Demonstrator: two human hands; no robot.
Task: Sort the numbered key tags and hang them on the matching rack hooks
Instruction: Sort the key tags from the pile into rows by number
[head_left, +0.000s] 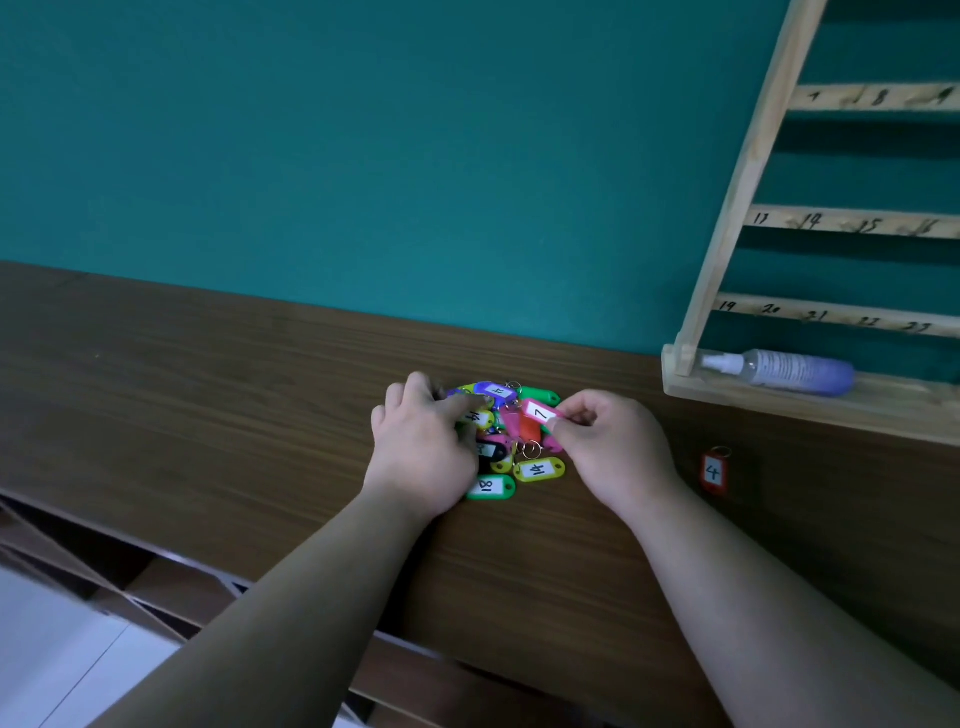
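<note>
Your right hand (613, 447) pinched the pink tag marked 7 (541, 413) between thumb and fingertips at the pile's right side. Your left hand (415, 452) lay over the left of the pile (511, 441), fingers curled, index finger laid across the tags; can't tell if it gripped one.

Edges: the table's (208, 395) near edge ran diagonally below your forearms, with open shelving under it. Bare wood lay wide open left of the pile. On the right, room was tighter: the rack's (737, 197) base ledge sat near the right hand.

Counts:
- Two hands, both at the pile.
- One pile, roughly nine or ten tags; overlap blocked an exact count.
- Readable in the pile: green 18 (491, 487) and yellow 14 (537, 469) at the near edge, plus the pink 7.
- Also a black tag (493, 449), a purple tag (496, 391) and a green tag (540, 396) at the far edge.
- One red tag marked 4 (712, 473) lay alone, flat, well right of the pile.
- One spray bottle (779, 369) lay on its side on the rack's base.
- Three numbered rails showed on the rack.

Behind everything stood a teal wall (363, 130).
</note>
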